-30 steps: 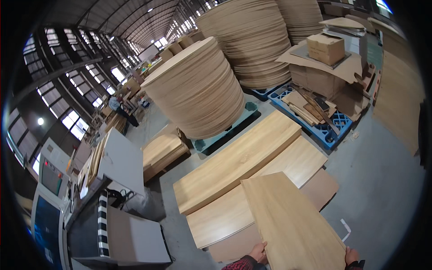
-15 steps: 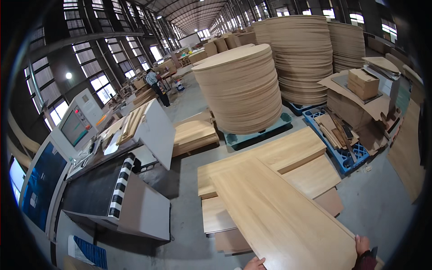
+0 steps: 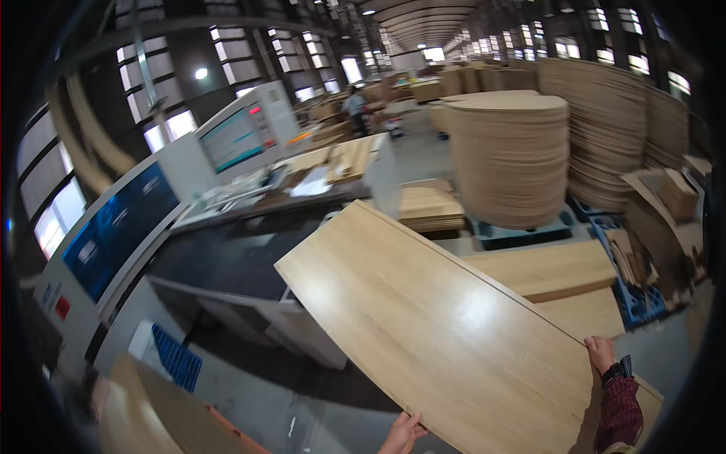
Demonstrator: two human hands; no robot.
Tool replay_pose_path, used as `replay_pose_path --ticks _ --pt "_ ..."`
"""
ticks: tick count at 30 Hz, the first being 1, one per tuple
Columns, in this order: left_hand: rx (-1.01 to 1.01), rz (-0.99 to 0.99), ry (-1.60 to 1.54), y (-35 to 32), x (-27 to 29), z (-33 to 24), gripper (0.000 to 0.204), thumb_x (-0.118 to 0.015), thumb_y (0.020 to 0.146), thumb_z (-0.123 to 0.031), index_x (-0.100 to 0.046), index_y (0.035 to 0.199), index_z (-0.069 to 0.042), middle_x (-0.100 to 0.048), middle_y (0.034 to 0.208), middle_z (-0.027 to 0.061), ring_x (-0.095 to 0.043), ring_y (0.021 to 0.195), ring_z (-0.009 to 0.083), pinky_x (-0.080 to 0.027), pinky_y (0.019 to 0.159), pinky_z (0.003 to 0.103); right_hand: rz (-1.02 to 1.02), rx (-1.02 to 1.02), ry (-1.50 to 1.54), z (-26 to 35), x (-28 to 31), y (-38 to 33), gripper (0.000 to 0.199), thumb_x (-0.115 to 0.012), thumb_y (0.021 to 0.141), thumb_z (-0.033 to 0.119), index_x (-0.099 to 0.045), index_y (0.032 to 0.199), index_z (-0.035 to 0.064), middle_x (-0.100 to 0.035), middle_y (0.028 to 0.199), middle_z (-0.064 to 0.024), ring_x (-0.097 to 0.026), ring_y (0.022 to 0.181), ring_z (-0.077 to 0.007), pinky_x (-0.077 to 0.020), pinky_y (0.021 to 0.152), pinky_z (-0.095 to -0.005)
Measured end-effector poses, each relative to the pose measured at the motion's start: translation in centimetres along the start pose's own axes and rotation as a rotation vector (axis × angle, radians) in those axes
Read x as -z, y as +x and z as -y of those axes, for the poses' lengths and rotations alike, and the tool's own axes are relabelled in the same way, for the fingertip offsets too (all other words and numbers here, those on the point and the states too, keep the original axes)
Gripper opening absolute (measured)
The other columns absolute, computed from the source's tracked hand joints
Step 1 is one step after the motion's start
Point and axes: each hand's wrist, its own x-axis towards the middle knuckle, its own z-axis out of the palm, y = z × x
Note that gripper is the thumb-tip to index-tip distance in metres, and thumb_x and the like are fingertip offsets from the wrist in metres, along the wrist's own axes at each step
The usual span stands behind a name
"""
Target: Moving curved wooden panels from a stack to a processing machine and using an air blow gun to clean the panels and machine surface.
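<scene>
A long, light wood-grain board (image 3: 446,318) slants across the middle of the view, held up off the floor. My left hand (image 3: 403,433) grips its near lower edge with the thumb on top. On the right, my right hand (image 3: 601,353) is closed round the board's other long edge, near the close end; a dark red sleeve and a dark wristband show behind it. The board's far corner reaches the edge of a machine's dark table (image 3: 234,253). Beyond my right hand lies a stack of similar boards (image 3: 552,266), partly hidden by the held one.
At the left stands a white machine with a screen (image 3: 231,141) and a blue window (image 3: 121,231). Round panels are piled on a green pallet (image 3: 522,236). Offcuts fill a blue pallet (image 3: 646,306). A curved wooden panel (image 3: 162,412) sits lower left. Another person (image 3: 353,110) stands far off.
The board has been lifted off the stack and swung left toward the machine table, both hands still on it. My view has turned left.
</scene>
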Motion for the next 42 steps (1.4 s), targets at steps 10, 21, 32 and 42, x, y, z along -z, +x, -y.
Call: replay_pose_path --ticks 10,21,32,42 --pt "-0.159 -0.154 -0.114 1.2 15.8 -9.8 0.026 -0.044 0.094 -0.022 -0.044 0.115 -0.007 -0.057 0.106 0.0058 -0.058 0.094 0.0193 -0.046 0.081 0.035 0.049 0.311 0.009 25.5 -11.0 9.4 0.035 -0.051 0.082 0.033 -0.061 0.074 -0.0003 -0.058 0.071 -0.0226 -0.057 0.07 -0.0391 -0.0432 0.063 -0.0449" --pt "-0.268 -0.298 -0.216 9.6 25.6 -23.3 0.023 -0.046 0.091 -0.015 -0.047 0.112 -0.007 -0.059 0.102 0.0068 -0.058 0.093 0.0226 -0.047 0.081 0.043 0.233 0.446 -0.09 45.4 -24.7 22.5 0.035 -0.054 0.083 0.036 -0.058 0.085 0.0007 -0.061 0.075 -0.02 -0.058 0.072 -0.0366 -0.044 0.064 -0.0411" --pt "-0.47 -0.346 -0.335 21.2 38.2 -38.9 0.037 -0.043 0.089 -0.02 -0.044 0.118 0.002 -0.053 0.113 0.018 -0.054 0.104 0.0306 -0.046 0.086 0.045 0.315 0.601 -0.049 70.0 -39.8 35.8 0.053 -0.05 0.085 0.044 -0.045 0.109 -0.0025 -0.059 0.09 -0.028 -0.057 0.085 -0.0416 -0.0442 0.075 -0.0478" --pt "-0.531 -0.517 -0.193 20.9 44.8 -42.6 0.048 -0.044 0.091 -0.013 -0.026 0.132 0.003 -0.035 0.132 0.0209 -0.038 0.122 0.0305 -0.033 0.1 0.042 0.325 1.506 0.025 78.4 -37.8 19.7 0.042 -0.061 0.075 0.029 -0.053 0.109 0.006 -0.05 0.111 -0.0168 -0.049 0.098 -0.0339 -0.0419 0.082 -0.0435"
